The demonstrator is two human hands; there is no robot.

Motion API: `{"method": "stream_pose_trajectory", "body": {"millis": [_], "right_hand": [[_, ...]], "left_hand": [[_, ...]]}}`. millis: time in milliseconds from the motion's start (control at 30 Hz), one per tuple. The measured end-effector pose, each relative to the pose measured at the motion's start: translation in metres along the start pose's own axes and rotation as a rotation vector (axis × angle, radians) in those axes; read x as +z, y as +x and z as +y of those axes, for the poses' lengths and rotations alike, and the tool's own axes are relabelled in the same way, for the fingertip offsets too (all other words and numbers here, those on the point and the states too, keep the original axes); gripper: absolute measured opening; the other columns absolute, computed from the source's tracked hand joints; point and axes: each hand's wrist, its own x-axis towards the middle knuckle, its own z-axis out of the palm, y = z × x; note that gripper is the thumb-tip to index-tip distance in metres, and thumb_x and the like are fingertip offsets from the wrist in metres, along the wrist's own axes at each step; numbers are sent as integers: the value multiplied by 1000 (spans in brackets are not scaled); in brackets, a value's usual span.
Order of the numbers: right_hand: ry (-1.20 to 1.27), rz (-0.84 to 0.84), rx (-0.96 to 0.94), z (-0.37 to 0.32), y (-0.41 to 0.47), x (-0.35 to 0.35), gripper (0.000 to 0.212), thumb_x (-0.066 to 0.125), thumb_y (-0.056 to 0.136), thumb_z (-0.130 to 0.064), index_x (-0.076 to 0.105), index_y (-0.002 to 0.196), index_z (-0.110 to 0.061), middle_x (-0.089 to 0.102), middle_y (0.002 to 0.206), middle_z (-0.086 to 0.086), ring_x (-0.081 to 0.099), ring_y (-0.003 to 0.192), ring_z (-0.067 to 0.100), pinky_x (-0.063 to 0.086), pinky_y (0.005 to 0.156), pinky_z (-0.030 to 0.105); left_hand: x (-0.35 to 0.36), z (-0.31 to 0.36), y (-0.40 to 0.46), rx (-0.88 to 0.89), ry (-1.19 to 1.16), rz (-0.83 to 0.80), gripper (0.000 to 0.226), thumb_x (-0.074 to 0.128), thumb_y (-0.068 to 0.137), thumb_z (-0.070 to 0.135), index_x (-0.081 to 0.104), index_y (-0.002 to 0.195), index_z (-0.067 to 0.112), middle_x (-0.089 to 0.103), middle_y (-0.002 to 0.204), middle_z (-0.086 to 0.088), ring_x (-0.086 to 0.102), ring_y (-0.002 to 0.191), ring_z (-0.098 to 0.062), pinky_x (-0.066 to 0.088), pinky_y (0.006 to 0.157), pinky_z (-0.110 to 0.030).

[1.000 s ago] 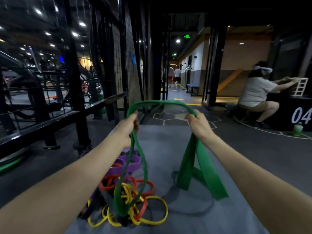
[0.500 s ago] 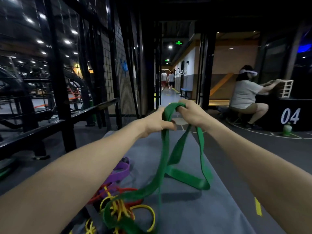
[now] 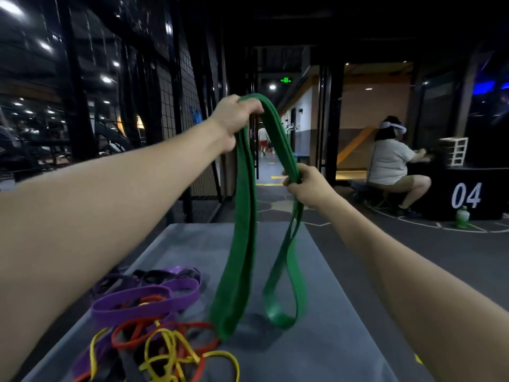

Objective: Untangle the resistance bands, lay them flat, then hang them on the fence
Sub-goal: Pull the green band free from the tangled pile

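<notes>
The left hand [image 3: 237,119] is gripping the top of the green resistance band [image 3: 242,244], its fingers curled round the doubled strap where it is arching over, raised well above the grey mat [image 3: 316,340]. The right hand [image 3: 308,186] is sitting lower and to the right, its fingers clenching the same band partway down the sloping side. From the two grips the green band is hanging in two long loops (the left one doubled and flat, the right one narrower and slightly blurred); whether their lower ends are touching the mat cannot be told. Just left of those loops, the other bands are lying in a tangled heap on the mat: purple bands [image 3: 146,299] on top, red ones [image 3: 132,332] threading beneath, and thin yellow ones [image 3: 176,354] nearest the camera. A black mesh fence [image 3: 176,106] is standing beyond the mat on the left. Farther right, a seated person [image 3: 391,164] is facing a black box marked 04 [image 3: 468,194], with a green bottle [image 3: 462,217] standing on the floor beside it.
</notes>
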Motion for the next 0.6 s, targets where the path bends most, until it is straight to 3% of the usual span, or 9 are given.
{"method": "stream_pose_trajectory", "body": {"millis": [100, 200, 300, 400, 500, 600], "right_hand": [[10, 61, 24, -2, 2, -4, 27, 43, 88, 6, 58, 106, -7, 61, 93, 6, 60, 93, 30, 48, 81, 36], [-10, 44, 47, -7, 2, -8, 24, 43, 89, 3, 58, 106, -3, 64, 100, 11, 60, 101, 32, 48, 87, 39], [-81, -1, 44, -9, -3, -8, 19, 52, 91, -5, 56, 108, 1, 64, 105, 18, 60, 98, 33, 49, 86, 39], [11, -52, 3, -19, -5, -6, 26, 62, 88, -15, 53, 111, -8, 61, 100, 5, 60, 86, 20, 52, 84, 33], [8, 69, -112, -41, 3, -7, 34, 64, 87, -21, 52, 116, -9, 59, 105, 1, 56, 92, 14, 50, 83, 29], [-129, 217, -235, -63, 12, -12, 26, 64, 87, -16, 57, 110, -7, 58, 94, 0, 57, 85, 16, 51, 76, 29]], "left_hand": [[-1, 6, 0, 15, -24, -26, 9, 59, 86, 17, 53, 79, 18, 51, 77, 2, 47, 74, -11, 36, 82, -31], [1, -1, 0, -13, -85, 11, 11, 59, 87, 19, 52, 78, 19, 47, 72, 2, 43, 66, -11, 38, 72, -31], [0, -7, 1, -18, -95, 16, 11, 58, 87, 19, 53, 78, 19, 48, 74, 2, 44, 71, -13, 37, 66, -26], [1, -15, -1, -25, -76, -14, 10, 60, 86, 20, 54, 79, 18, 54, 80, -1, 48, 77, -18, 40, 68, -28], [4, -26, -1, -46, -89, -35, 8, 60, 85, 20, 55, 80, 17, 56, 80, -2, 48, 93, -25, 37, 81, -37], [6, -35, -2, -44, -110, -51, 6, 60, 85, 20, 56, 83, 16, 55, 79, -2, 50, 80, -20, 40, 72, -32]]}}
